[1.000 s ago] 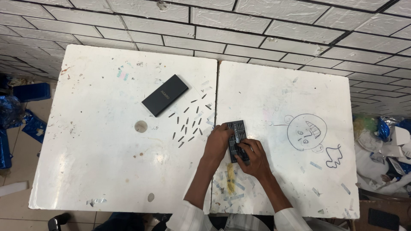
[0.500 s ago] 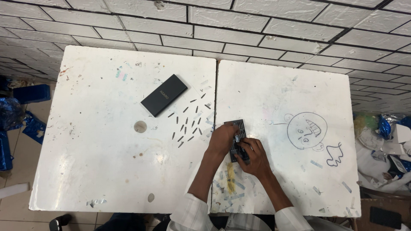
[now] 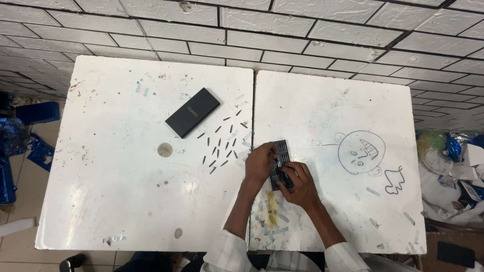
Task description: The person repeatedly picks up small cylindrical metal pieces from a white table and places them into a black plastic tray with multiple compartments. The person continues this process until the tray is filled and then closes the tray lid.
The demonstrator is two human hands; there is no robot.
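A: Where is the tray lying while you are working on it?

B: You are keeping the dark slotted tray (image 3: 280, 160) on the right-hand white worktop (image 3: 322, 111), just right of the seam between the two slabs. Your left hand (image 3: 259, 163) is pressing on the tray's left edge, with its fingers curled together over it. Your right hand (image 3: 298, 185) is covering the tray's lower end; I cannot tell whether those fingers are pinching anything.

A: What else is sitting around the tray?

B: Small dark bits (image 3: 222, 143) are lying scattered just left of the tray, across the seam. A black flat box (image 3: 192, 112) is resting beyond them, up and to the left. A drawn cartoon face (image 3: 361, 152) is showing well to the tray's right.
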